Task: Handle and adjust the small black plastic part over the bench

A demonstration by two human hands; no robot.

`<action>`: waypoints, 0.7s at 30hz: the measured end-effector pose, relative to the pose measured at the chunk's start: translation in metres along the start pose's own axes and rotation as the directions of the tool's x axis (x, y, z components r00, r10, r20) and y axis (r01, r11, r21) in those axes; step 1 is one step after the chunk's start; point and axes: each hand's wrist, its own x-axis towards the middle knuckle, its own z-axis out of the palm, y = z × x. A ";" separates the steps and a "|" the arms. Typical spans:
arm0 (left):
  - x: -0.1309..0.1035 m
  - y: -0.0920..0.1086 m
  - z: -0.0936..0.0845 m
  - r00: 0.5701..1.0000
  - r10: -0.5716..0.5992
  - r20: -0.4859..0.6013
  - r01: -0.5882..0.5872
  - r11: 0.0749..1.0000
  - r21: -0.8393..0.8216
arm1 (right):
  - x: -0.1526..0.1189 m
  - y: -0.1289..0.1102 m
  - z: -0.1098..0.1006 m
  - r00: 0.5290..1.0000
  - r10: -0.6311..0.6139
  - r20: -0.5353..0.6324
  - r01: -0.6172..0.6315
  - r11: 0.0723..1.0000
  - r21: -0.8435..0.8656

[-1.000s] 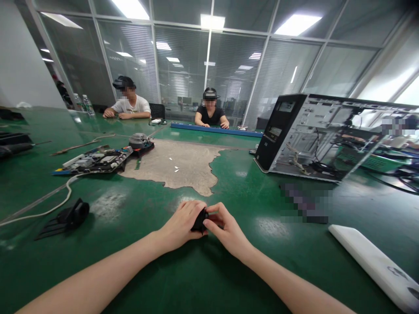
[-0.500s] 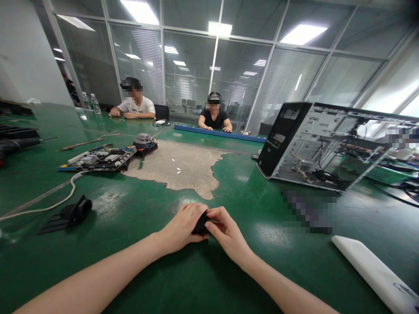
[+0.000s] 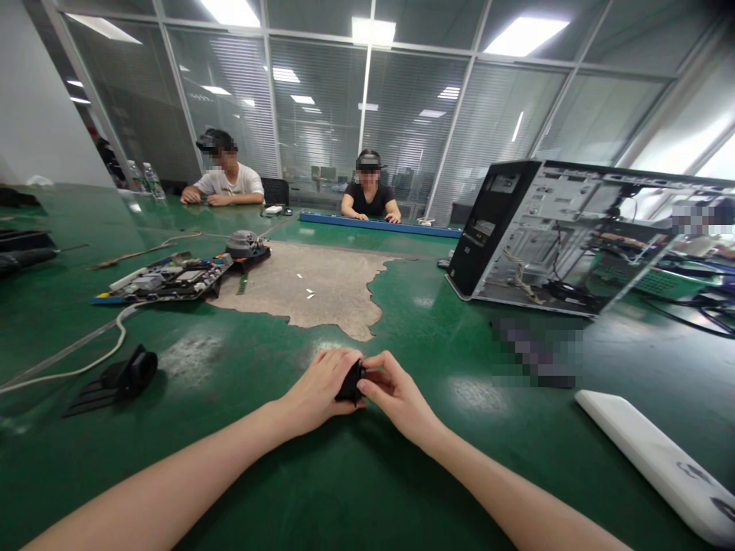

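Observation:
A small black object (image 3: 347, 384) is held between my two hands, just above the green table (image 3: 276, 482) near its front. My left hand (image 3: 321, 389) wraps round it from the left, covering much of it. On its right side, the thumb and fingertips of my right hand (image 3: 395, 390) pinch its edge. What the object is cannot be made out. A black bracket-like part (image 3: 123, 379) lies on the table to the left of my hands.
An open computer case (image 3: 517, 237) stands at the right, near a white bar (image 3: 648, 459). A circuit board (image 3: 172, 277) and a white cable (image 3: 122, 329) lie at the left. Two people sit across the table behind a blue strip (image 3: 373, 223).
The view has shifted slightly, so the background sits a little higher and further left. Both hands keep hold of the black object, more of which shows now.

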 end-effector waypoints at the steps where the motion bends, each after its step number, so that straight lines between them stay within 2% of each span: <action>1: 0.000 0.000 0.000 1.000 -0.001 0.000 0.001 1.000 0.001 | 0.001 0.000 0.000 1.000 0.013 -0.003 -0.013 1.000 0.003; 4: 0.000 -0.001 0.000 1.000 0.002 -0.004 -0.002 1.000 0.006 | 0.001 0.000 -0.002 0.999 0.018 0.037 -0.018 1.000 -0.020; 7: -0.001 -0.001 -0.001 1.000 0.005 0.004 -0.005 1.000 0.009 | -0.004 0.001 -0.002 0.995 -0.053 0.080 0.057 0.997 -0.054; 10: 0.000 -0.001 -0.001 1.000 0.003 0.012 -0.003 1.000 0.011 | -0.007 0.001 -0.001 0.994 -0.097 0.049 0.099 0.994 -0.054; 15: 0.001 -0.001 0.000 1.000 0.005 0.006 -0.005 1.000 0.024 | -0.001 0.002 0.002 0.999 -0.002 -0.033 0.003 1.000 0.011; 18: 0.000 -0.001 0.000 1.000 -0.002 0.015 0.002 1.000 0.026 | 0.000 0.001 0.000 0.999 0.039 0.024 -0.040 0.998 0.041; 21: 0.000 0.000 -0.002 0.999 -0.005 0.036 0.004 1.000 0.021 | -0.004 -0.001 -0.002 0.998 -0.014 0.064 0.014 1.000 -0.007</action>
